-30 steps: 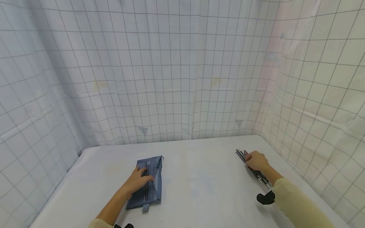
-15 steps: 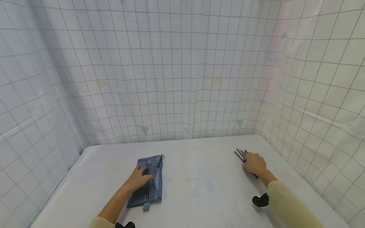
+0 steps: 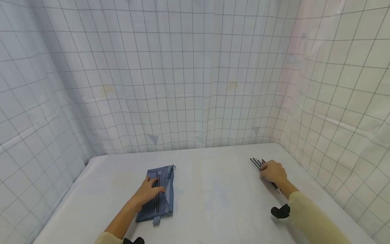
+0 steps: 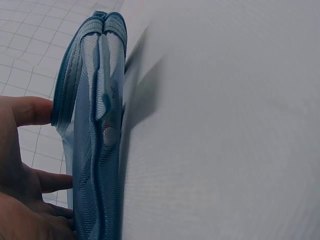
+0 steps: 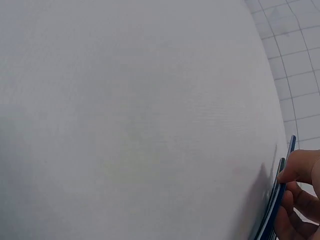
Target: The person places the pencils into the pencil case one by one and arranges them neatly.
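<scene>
A blue mesh zip pouch (image 3: 150,206) lies flat at the left of the table. My left hand (image 3: 147,193) rests on it with spread fingers. In the left wrist view, a fingertip touches the raised zip edge of the pouch (image 4: 102,165), and other fingers (image 4: 55,182) meet its upper side. Over at the right, my right hand (image 3: 273,171) pinches a bundle of slim pencils (image 3: 255,163) between thumb and fingers. Their far ends fan out beyond the hand, and the palm hides their middle. Blue pencils (image 5: 275,207) stand at a slant under the thumb in the right wrist view.
The white-covered table (image 3: 210,193) spreads between pouch and pencils. White grid-patterned curtains (image 3: 189,101) stand along the back and both sides. Black wrist straps (image 3: 281,211) show at the cuffs.
My right hand has closed around the pencils, and their near ends, earlier spread out below the hand, are now drawn together and mostly covered. The left hand stays on the pouch.
</scene>
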The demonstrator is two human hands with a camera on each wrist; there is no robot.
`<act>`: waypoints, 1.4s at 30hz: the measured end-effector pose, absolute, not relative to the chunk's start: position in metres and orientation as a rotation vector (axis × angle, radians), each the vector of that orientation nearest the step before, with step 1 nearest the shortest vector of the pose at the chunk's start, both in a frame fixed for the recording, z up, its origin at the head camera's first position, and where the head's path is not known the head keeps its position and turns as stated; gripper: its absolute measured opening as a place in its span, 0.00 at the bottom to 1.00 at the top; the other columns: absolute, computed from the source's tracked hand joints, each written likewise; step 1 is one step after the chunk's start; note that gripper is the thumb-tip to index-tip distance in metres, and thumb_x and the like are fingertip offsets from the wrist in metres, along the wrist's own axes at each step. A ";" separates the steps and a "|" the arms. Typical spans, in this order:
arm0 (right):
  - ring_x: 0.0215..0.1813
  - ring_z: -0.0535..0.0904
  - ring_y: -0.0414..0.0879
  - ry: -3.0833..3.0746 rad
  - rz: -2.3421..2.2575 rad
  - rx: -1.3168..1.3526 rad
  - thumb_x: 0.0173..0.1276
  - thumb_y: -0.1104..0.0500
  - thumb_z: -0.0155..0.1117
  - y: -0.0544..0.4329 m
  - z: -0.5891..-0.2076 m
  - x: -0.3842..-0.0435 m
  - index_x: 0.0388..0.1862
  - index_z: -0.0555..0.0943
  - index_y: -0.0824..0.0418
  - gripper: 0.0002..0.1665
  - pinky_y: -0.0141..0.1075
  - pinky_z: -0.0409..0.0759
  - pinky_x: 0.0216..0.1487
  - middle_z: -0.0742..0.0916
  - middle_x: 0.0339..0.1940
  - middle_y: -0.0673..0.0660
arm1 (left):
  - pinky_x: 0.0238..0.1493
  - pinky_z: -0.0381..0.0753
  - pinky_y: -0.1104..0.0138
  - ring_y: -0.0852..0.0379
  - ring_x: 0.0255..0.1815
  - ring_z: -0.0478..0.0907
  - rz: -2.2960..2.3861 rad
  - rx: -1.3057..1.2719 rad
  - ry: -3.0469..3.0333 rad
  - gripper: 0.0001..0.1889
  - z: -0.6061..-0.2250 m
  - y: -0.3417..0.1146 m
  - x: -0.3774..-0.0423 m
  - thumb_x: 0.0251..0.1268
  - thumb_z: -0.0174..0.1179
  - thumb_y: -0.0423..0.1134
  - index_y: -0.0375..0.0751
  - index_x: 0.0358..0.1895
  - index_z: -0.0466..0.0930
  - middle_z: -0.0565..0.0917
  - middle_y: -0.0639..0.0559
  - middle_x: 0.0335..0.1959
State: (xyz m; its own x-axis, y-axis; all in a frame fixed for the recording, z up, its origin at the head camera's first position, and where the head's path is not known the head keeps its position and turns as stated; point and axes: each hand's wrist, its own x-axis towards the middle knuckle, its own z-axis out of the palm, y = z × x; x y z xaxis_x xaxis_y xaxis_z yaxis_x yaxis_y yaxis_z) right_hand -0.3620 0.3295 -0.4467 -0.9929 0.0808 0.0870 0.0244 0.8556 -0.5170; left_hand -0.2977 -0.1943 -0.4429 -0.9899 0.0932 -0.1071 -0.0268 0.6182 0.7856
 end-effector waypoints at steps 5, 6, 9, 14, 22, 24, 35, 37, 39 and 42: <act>0.47 0.84 0.60 -2.873 1.047 -0.091 0.67 0.60 0.69 0.333 -0.440 -0.365 0.53 0.87 0.69 0.18 0.47 0.84 0.39 0.85 0.56 0.72 | 0.69 0.49 0.27 0.17 0.77 0.40 1.314 0.045 2.705 0.45 -0.443 -0.195 -0.298 0.64 0.63 0.49 0.22 0.76 0.58 0.41 0.18 0.79; 0.47 0.83 0.59 -2.862 1.111 -0.101 0.68 0.61 0.68 0.333 -0.439 -0.365 0.54 0.87 0.69 0.19 0.46 0.83 0.40 0.85 0.58 0.72 | 0.69 0.49 0.27 0.16 0.76 0.40 1.311 0.042 2.703 0.45 -0.443 -0.195 -0.298 0.64 0.63 0.49 0.22 0.76 0.58 0.40 0.18 0.78; 0.41 0.82 0.54 -2.832 1.261 -0.125 0.68 0.62 0.67 0.332 -0.436 -0.364 0.55 0.86 0.71 0.19 0.42 0.82 0.36 0.86 0.54 0.69 | 0.69 0.48 0.26 0.16 0.76 0.39 1.311 0.034 2.690 0.45 -0.445 -0.196 -0.298 0.65 0.63 0.50 0.23 0.76 0.57 0.40 0.17 0.78; 0.32 0.76 0.44 -2.747 1.529 -0.190 0.69 0.64 0.66 0.329 -0.435 -0.364 0.57 0.84 0.74 0.20 0.37 0.79 0.31 0.86 0.39 0.56 | 0.69 0.47 0.26 0.15 0.76 0.39 1.311 0.017 2.680 0.45 -0.447 -0.196 -0.299 0.65 0.63 0.50 0.23 0.77 0.57 0.39 0.17 0.78; 0.36 0.79 0.45 -2.623 1.817 -0.303 0.69 0.68 0.66 0.315 -0.432 -0.366 0.61 0.79 0.77 0.23 0.35 0.83 0.36 0.85 0.45 0.60 | 0.69 0.47 0.26 0.15 0.76 0.39 1.326 0.027 2.681 0.46 -0.449 -0.195 -0.299 0.63 0.64 0.51 0.24 0.77 0.58 0.39 0.18 0.78; 0.35 0.79 0.45 -2.590 1.865 -0.333 0.68 0.69 0.67 0.310 -0.432 -0.366 0.61 0.79 0.77 0.23 0.35 0.83 0.35 0.85 0.46 0.61 | 0.68 0.48 0.26 0.15 0.76 0.40 1.311 0.032 2.694 0.45 -0.447 -0.193 -0.297 0.64 0.63 0.50 0.23 0.76 0.58 0.40 0.17 0.78; 0.35 0.80 0.45 -2.558 1.932 -0.353 0.66 0.68 0.68 0.274 -0.437 -0.375 0.56 0.82 0.74 0.20 0.34 0.83 0.35 0.85 0.41 0.59 | 0.69 0.49 0.26 0.16 0.76 0.40 1.319 0.048 2.700 0.45 -0.445 -0.193 -0.298 0.64 0.63 0.49 0.23 0.76 0.58 0.41 0.17 0.78; 0.36 0.80 0.46 -2.566 1.930 -0.338 0.67 0.68 0.68 0.266 -0.436 -0.377 0.56 0.83 0.73 0.19 0.34 0.83 0.35 0.85 0.41 0.59 | 0.69 0.49 0.26 0.17 0.77 0.40 1.333 0.051 2.701 0.44 -0.445 -0.193 -0.299 0.64 0.63 0.48 0.23 0.76 0.58 0.41 0.18 0.79; 0.37 0.80 0.46 -2.571 1.936 -0.321 0.67 0.68 0.68 0.257 -0.436 -0.378 0.56 0.83 0.73 0.19 0.35 0.84 0.36 0.85 0.41 0.60 | 0.69 0.49 0.26 0.17 0.77 0.40 1.334 0.046 2.703 0.44 -0.445 -0.193 -0.299 0.64 0.63 0.48 0.23 0.76 0.58 0.41 0.18 0.78; 0.37 0.81 0.47 -2.580 1.943 -0.307 0.67 0.67 0.69 0.245 -0.436 -0.380 0.56 0.83 0.72 0.19 0.35 0.84 0.36 0.86 0.41 0.60 | 0.69 0.50 0.27 0.17 0.77 0.40 1.337 0.041 2.697 0.45 -0.444 -0.194 -0.298 0.64 0.63 0.48 0.23 0.77 0.58 0.41 0.18 0.79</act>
State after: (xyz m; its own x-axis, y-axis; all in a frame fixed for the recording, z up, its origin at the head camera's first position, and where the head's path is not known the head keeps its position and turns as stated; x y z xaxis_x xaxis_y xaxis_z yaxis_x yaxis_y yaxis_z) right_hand -0.3797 0.2453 -0.4360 -0.9768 0.0887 -0.1948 0.2118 0.2670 -0.9401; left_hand -0.2977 -0.1937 -0.4442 -0.9910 0.0826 -0.1052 -0.0338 0.6067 0.7942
